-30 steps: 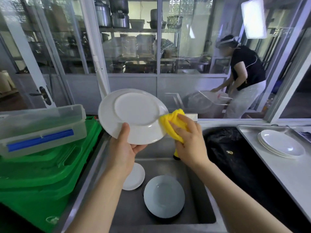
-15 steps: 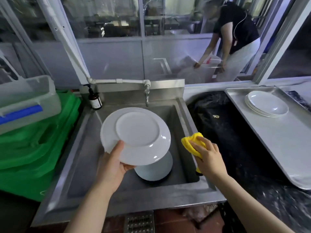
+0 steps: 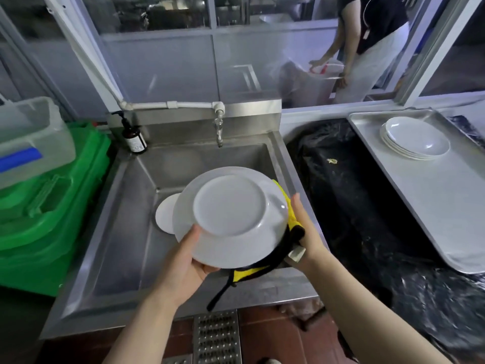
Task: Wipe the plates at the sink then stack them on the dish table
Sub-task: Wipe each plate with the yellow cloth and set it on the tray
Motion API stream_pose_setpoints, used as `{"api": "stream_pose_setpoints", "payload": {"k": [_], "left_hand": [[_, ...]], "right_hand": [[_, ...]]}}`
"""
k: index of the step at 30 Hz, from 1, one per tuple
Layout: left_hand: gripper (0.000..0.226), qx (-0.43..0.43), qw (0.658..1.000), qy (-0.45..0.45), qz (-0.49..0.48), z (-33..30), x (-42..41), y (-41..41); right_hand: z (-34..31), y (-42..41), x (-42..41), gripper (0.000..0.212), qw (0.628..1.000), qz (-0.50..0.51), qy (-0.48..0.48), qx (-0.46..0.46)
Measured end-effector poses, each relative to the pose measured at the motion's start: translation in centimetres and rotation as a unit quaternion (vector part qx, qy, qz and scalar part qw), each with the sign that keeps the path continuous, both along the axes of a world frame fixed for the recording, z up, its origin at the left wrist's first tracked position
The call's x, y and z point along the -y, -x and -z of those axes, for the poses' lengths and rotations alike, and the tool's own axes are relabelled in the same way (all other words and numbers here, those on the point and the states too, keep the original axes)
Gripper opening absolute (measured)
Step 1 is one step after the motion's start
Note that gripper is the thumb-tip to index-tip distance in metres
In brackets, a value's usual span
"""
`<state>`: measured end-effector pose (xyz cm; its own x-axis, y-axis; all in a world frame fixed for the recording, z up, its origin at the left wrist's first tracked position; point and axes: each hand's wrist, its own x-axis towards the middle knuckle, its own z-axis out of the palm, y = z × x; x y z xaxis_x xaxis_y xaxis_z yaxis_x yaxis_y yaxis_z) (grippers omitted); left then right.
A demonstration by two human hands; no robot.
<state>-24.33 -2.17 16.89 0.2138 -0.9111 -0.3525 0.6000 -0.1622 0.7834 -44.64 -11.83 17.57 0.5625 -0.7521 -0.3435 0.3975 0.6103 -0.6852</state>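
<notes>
**Plate up over the sink, cloth underneath**

Left hand (image 3: 183, 261) grips the white plate (image 3: 231, 216) by its near rim — underside facing up, above the sink (image 3: 126, 206). Right hand (image 3: 305, 232) clutches the yellow cloth (image 3: 291, 214) against the plate's hidden face. Wiped plates (image 3: 416, 139) sit stacked on the dish table (image 3: 446, 206).

Left of the tap (image 3: 218, 127): brown pump bottle (image 3: 133, 136), green crates (image 3: 49, 206), clear lidded box (image 3: 31, 137). Right: black plastic sheet (image 3: 349, 206).

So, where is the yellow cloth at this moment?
The yellow cloth is low and right of centre in the head view, under the upturned plate, held against it by the right hand above the sink.
</notes>
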Motion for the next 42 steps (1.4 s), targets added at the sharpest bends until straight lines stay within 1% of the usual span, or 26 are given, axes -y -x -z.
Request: {"api": "stream_pose_setpoints", "payload": {"k": [1,4,6,9,10,11,12,13,14,15,16,17,18,20,21,23,24,25,27,28,30,32,35,37,39,42], "left_hand": [[0.022,-0.009,1.000,-0.001,0.001,0.0,0.0,-0.1],[0.031,-0.051,0.999,-0.006,-0.016,0.0,0.3,-0.7],[0.039,-0.056,0.998,-0.009,-0.019,-0.3,0.4,-1.3],[0.047,-0.002,0.999,-0.036,-0.005,-0.7,0.8,-1.9],[0.050,0.023,0.998,-0.049,-0.017,-0.8,0.9,-2.2],[0.053,0.040,0.997,-0.060,-0.036,-0.8,0.9,-2.4],[0.056,0.046,0.996,-0.061,-0.049,-1.0,1.0,-2.7],[0.059,0.042,0.996,-0.053,-0.054,-1.5,1.1,-3.0],[0.061,0.034,0.997,-0.043,-0.054,-2.1,1.3,-3.2],[0.063,0.024,0.998,-0.036,-0.046,-2.8,1.5,-3.4],[0.067,0.013,0.999,-0.030,-0.032,-3.6,1.6,-3.5],[0.072,0.003,1.000,-0.024,-0.014,-4.3,1.8,-3.7],[0.077,-0.004,1.000,-0.017,0.000,-4.8,1.9,-3.8],[0.077,-0.015,1.000,-0.019,0.001,-5.3,2.0,-3.9],[0.068,-0.023,0.999,-0.027,-0.006,-5.2,2.0,-3.9],[0.040,-0.032,0.998,-0.038,-0.029,-5.0,1.7,-3.8],[0.031,-0.033,0.998,-0.038,-0.044,-4.8,1.6,-3.7],[0.027,-0.033,0.997,-0.033,-0.056,-4.7,1.4,-3.7],[0.029,-0.023,0.997,-0.014,-0.072,-4.5,1.1,-3.7],[0.030,-0.018,0.997,-0.002,-0.079,-4.4,1.0,-3.8],[0.029,-0.009,0.996,0.011,-0.092,-4.6,0.8,-3.8],[0.026,0.004,0.996,0.011,-0.089,-4.7,0.6,-3.6],[0.021,0.031,0.998,0.019,-0.048,-4.6,0.1,-2.9],[0.023,0.043,0.998,0.034,-0.016,-4.6,-0.1,-2.2],[0.027,0.049,0.997,0.054,0.003,-4.7,-0.2,-1.7],[0.029,0.053,0.996,0.065,0.013,-4.8,-0.2,-1.5]], "right_hand": [[-0.9,-0.3,0.1,0.057,1.000,-0.008,0.001,-0.010],[-2.5,-0.9,0.6,0.046,0.997,-0.013,0.067,-0.043],[-3.4,-1.5,0.7,0.042,0.993,0.002,0.101,-0.055],[-4.6,-2.6,0.9,0.040,0.983,0.039,0.172,-0.049],[-5.1,-3.0,0.9,0.042,0.971,0.051,0.224,-0.070],[-5.6,-3.4,0.7,0.043,0.950,0.059,0.288,-0.108],[-6.0,-3.7,0.5,0.041,0.915,0.060,0.363,-0.165],[-6.3,-4.1,0.2,0.038,0.864,0.052,0.442,-0.235],[-6.4,-4.5,-0.2,0.037,0.795,0.043,0.520,-0.308],[-6.5,-5.0,-0.6,0.037,0.718,0.039,0.592,-0.363],[-6.4,-5.4,-1.1,0.039,0.649,0.032,0.653,-0.389],[-6.3,-5.9,-1.5,0.042,0.595,0.012,0.698,-0.398],[-6.2,-6.4,-2.0,0.045,0.556,-0.013,0.730,-0.398],[-5.8,-7.1,-2.8,0.051,0.500,-0.061,0.768,-0.396],[-5.6,-7.2,-2.9,0.051,0.477,-0.071,0.782,-0.394],[-5.5,-7.4,-2.9,0.046,0.446,-0.081,0.802,-0.389],[-5.5,-7.3,-2.7,0.043,0.441,-0.099,0.803,-0.389],[-5.4,-7.2,-2.3,0.044,0.440,-0.126,0.799,-0.390],[-5.4,-6.5,-1.5,0.053,0.450,-0.180,0.781,-0.395],[-5.3,-6.1,-1.3,0.053,0.458,-0.185,0.775,-0.395],[-4.7,-5.6,-0.7,0.045,0.477,-0.163,0.766,-0.400],[-4.3,-5.5,0.1,0.040,0.496,-0.135,0.742,-0.431],[-4.6,-5.9,1.7,0.042,0.509,-0.082,0.689,-0.509],[-4.9,-6.7,2.3,0.045,0.531,-0.043,0.650,-0.542],[-5.3,-7.7,2.1,0.046,0.558,-0.005,0.631,-0.539],[-6.3,-9.2,0.8,0.045,0.584,0.024,0.649,-0.487]]}}
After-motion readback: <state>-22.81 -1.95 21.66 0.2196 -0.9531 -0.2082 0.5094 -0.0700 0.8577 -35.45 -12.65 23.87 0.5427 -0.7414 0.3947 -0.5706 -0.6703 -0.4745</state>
